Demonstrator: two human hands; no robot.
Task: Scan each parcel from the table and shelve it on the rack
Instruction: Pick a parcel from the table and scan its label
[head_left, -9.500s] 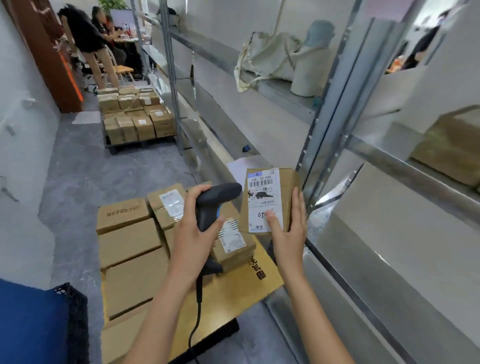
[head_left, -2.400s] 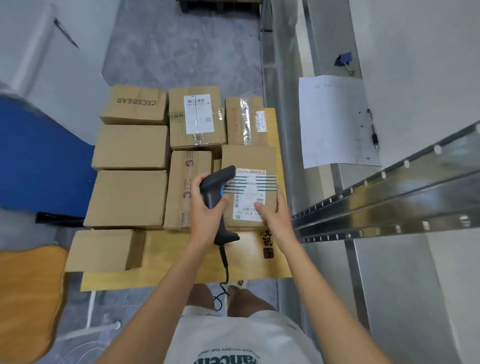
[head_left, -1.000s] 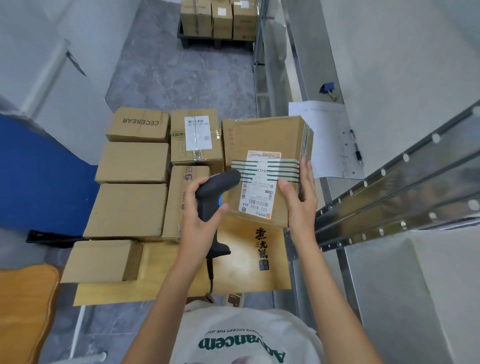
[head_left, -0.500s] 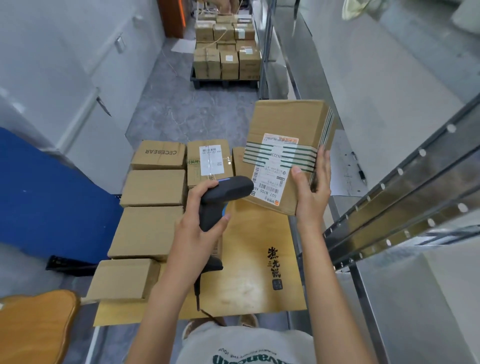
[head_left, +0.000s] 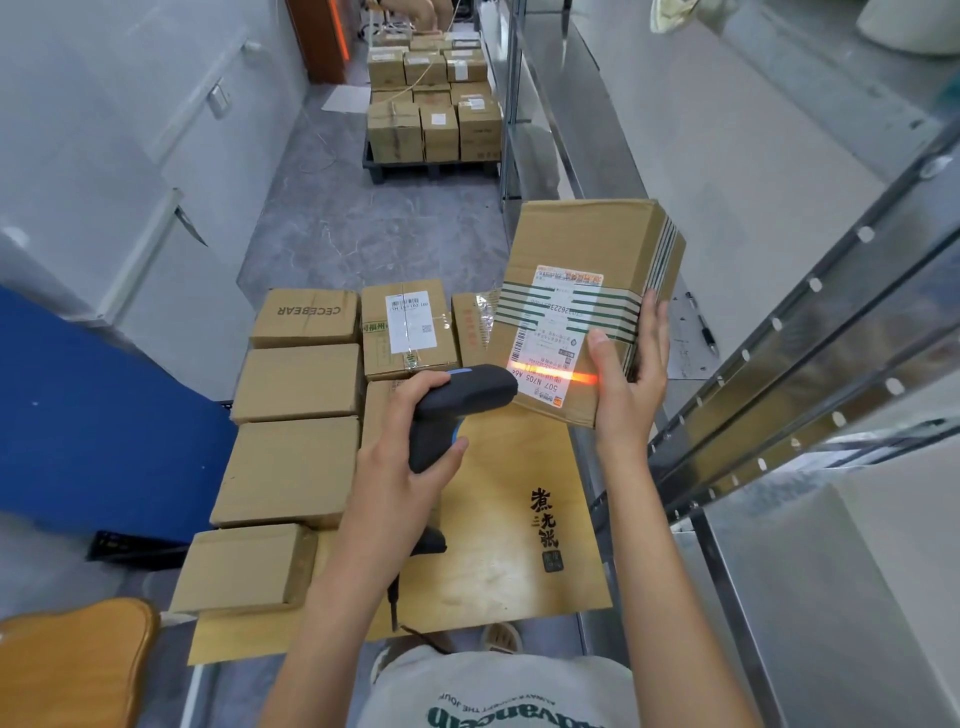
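— Above the tabletop (head_left: 498, 525), at about two o'clock from the scanner (head_left: 457, 410), what has changed?

— An orange scan line (head_left: 566, 375) now crosses the lower part of the label (head_left: 558, 332); half a second ago no such line showed. The parcel (head_left: 587, 291) sits much as it did then, raised off the tabletop and in front of the rack (head_left: 810, 353).

— Which way does the parcel run?

— Its long axis goes from six o'clock up toward twelve, leaning a little toward one o'clock. The labelled face is turned to the camera, and the label's print reads upside down.

— And the hands?

— The right hand (head_left: 628, 384) holds the parcel at its lower right corner: thumb laid on the labelled face, fingers (head_left: 657, 332) stretched up along the side edge. The left hand (head_left: 400, 457) is wrapped around the scanner's grip, fingers closed on it, with the nose pointing toward three o'clock at the label, almost touching it.

— The other boxes (head_left: 293, 426)?

— They lie flat in rows on the tabletop, at nine o'clock from the scanner.
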